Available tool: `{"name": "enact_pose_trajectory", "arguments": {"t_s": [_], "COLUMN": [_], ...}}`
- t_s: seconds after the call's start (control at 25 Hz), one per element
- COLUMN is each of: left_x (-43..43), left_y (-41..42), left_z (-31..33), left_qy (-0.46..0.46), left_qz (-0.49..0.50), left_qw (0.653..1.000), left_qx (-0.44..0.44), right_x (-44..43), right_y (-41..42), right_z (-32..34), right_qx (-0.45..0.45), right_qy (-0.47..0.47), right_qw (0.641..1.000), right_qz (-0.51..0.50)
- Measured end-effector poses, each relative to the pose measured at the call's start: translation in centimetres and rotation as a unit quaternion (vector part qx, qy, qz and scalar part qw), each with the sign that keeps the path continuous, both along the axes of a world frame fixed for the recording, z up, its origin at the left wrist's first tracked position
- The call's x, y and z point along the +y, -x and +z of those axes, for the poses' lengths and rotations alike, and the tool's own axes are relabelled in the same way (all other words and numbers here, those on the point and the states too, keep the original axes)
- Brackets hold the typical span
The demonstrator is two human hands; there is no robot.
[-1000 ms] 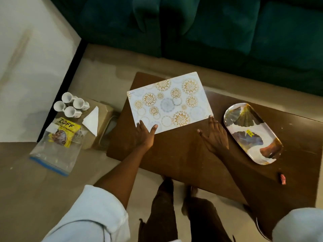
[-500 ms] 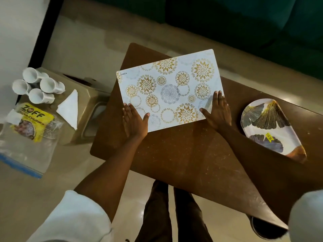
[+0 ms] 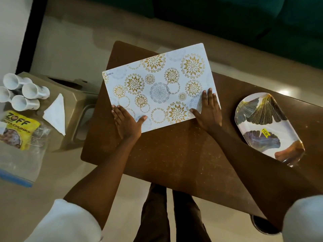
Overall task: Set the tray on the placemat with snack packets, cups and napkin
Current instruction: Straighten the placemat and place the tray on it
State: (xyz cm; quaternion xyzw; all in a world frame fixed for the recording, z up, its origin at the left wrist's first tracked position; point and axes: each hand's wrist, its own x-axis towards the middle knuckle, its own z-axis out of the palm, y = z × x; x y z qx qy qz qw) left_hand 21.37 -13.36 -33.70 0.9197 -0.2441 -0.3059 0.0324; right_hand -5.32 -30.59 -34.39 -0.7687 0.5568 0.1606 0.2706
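Shifted farther across the table [image 3: 174, 163], the placemat [image 3: 157, 84] lies under both flat, open-fingered hands [image 3: 127, 123].

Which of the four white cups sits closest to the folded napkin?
The lowest cup, nearest the yellow snack packet; the napkin lies just right of it.

One view only, worn on the head; looks steeply down and forward over the brown tabletop [image 3: 174, 154], close enough for both forearms to run in from the lower corners; takes in the wearer's legs [image 3: 171, 215] at the bottom edge, a low stool [image 3: 76, 109] and floor at the left, a dark green sofa [image 3: 244, 23] along the top; straight edges tilted and bowed by the wide lens; no second view to share any part.
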Motion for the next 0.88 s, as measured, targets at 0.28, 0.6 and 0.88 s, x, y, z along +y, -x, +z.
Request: {"name": "enact_pose_trajectory", "arguments": {"t_s": [0.28, 0.6, 0.88], "left_x": [-0.1, 1.9, 2.4], "left_y": [0.0, 2.3, 5.8], "left_z": [-0.1, 0.0, -0.1], "left_qy": [0.007, 0.003, 0.0], "left_qz": [-0.015, -0.122, -0.194], "left_qw": [1.0, 0.992, 0.981], "left_qx": [0.011, 0.019, 0.019], "right_x": [1.2, 8.3, 13.0], "right_y": [1.1, 6.2, 13.7], "right_z": [-0.7, -0.6, 1.6], "right_qx": [-0.01, -0.006, -0.155], "right_qy": [0.003, -0.001, 0.031], "right_qw": [1.0, 0.995, 0.94], "right_qz": [-0.013, -0.104, -0.302]}}
